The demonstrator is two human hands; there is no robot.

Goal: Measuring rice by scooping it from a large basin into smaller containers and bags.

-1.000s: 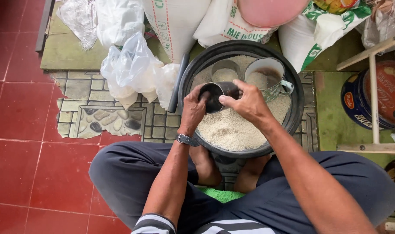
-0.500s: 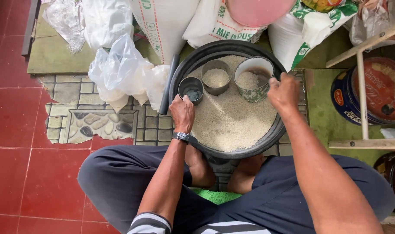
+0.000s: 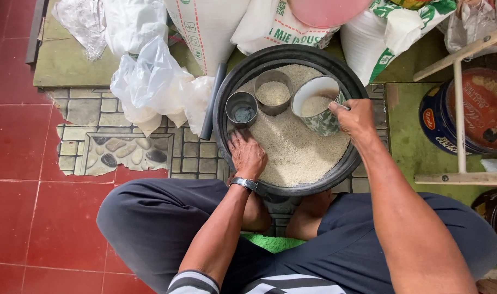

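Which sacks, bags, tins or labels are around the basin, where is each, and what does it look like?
White woven sack: behind the basin, green printing.
Second white sack: top centre, green and red printing.
White sack: upper right, green-patterned edge.
Clear plastic bags: left of the basin, crumpled.
Round tin: right, blue wall, red printed lid.

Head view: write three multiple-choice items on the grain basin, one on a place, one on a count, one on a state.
1. Where does the left hand rest?
A. on the grain in the black basin
B. on the red floor
C. on a plastic bag

2. How many containers stand in the basin?
A. one
B. three
C. five

3. What is in the small steel cup?
A. heaped grain
B. almost nothing
C. water to the rim

A: palm lies on grain. B: steel cup, middle tin, patterned mug held by the right hand. B: its dark bottom shows.
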